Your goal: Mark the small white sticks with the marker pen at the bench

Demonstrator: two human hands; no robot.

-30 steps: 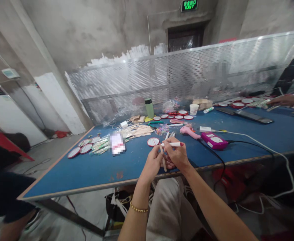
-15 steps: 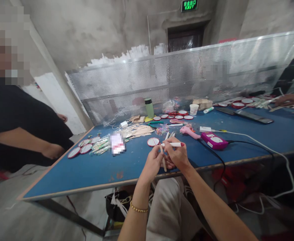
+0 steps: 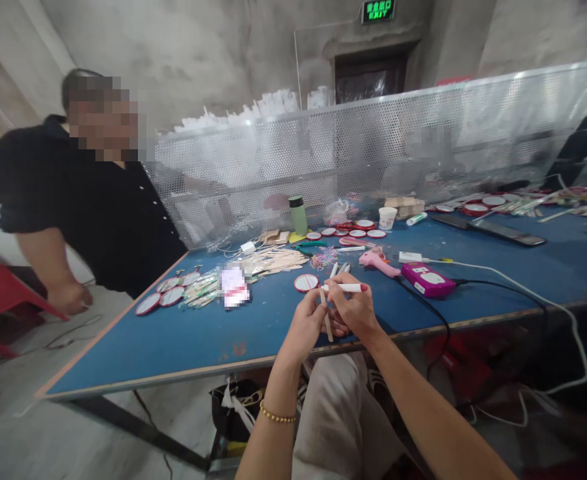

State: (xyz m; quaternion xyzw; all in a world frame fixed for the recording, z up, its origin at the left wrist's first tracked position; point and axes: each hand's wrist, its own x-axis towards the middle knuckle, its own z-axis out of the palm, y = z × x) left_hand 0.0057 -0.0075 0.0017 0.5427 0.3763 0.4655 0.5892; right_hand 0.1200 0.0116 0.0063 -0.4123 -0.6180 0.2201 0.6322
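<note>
Near the table's front edge, my left hand [image 3: 309, 323] holds a thin wooden stick [image 3: 329, 324] between its fingers. My right hand [image 3: 354, 308] grips a white marker with a red end [image 3: 351, 288], its other end close to the top of the stick. Just beyond my hands lies a round white disc with a red rim [image 3: 306, 283]. White pens [image 3: 334, 270] lie behind my right hand. A pink glue gun [image 3: 379, 263] rests to the right, beside a purple box [image 3: 427, 280] with a black cable.
A person in black [image 3: 88, 193] stands beyond the table's left end. Wooden sticks [image 3: 283, 260], a phone [image 3: 234, 287] and red-rimmed discs [image 3: 172, 296] lie at left. A green bottle [image 3: 298, 217] and paper cup [image 3: 386, 218] stand behind. A white cable [image 3: 518, 283] crosses the right side.
The person at left has moved back, and more of the head and body shows. The other person's hand at far right has gone out of view. My hands look almost unmoved.
</note>
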